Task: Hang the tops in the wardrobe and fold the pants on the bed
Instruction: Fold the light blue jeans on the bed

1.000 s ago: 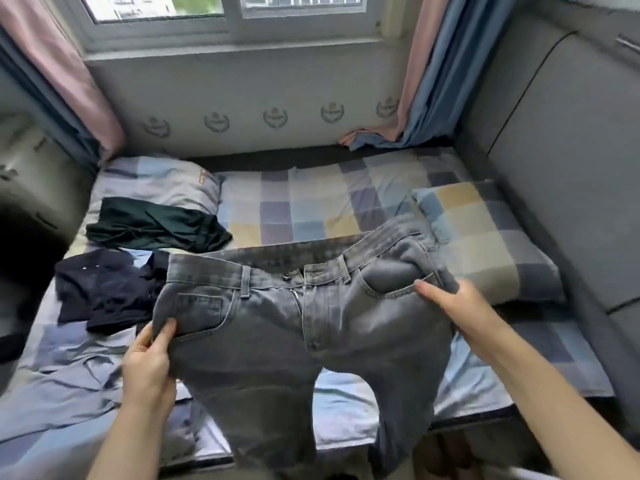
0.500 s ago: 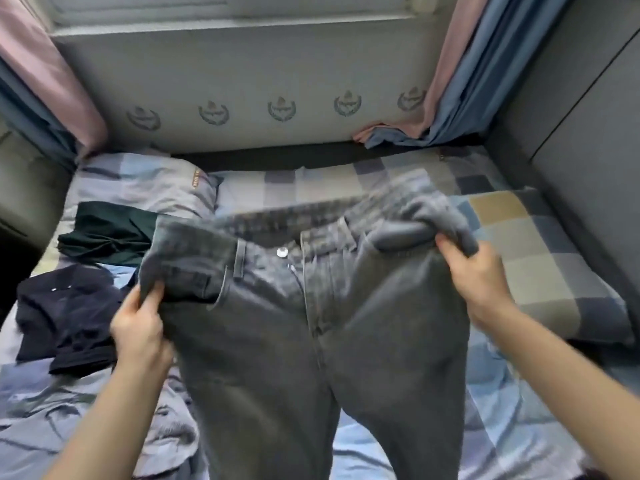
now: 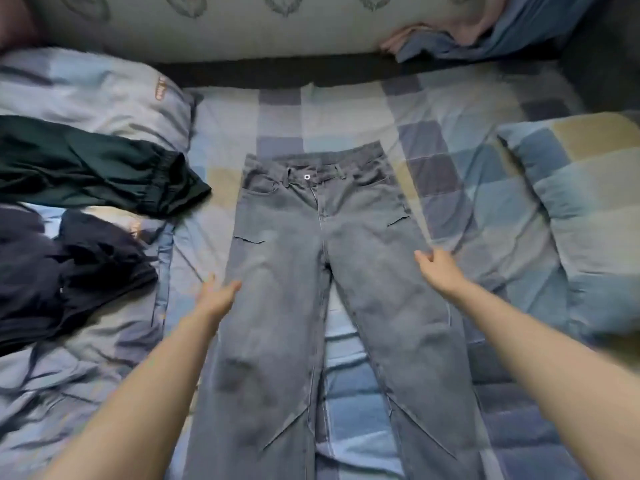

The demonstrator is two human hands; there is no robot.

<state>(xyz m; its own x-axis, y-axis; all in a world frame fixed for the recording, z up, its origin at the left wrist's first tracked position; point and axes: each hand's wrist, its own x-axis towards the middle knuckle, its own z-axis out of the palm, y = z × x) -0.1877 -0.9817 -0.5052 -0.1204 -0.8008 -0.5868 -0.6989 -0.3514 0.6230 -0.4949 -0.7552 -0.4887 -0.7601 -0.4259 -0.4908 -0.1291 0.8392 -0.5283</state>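
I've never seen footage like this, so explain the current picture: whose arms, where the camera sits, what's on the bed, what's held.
There is no machine here. A person wears a camera on the head, looking down at their own arms. Grey jeans lie flat on the checked bed, waistband away from the person. The left hand and right hand are at the jeans' outer edges, fingers relaxed; neither has a grip on anything. Left lie a dark green garment and a navy garment. A pillow sits right.
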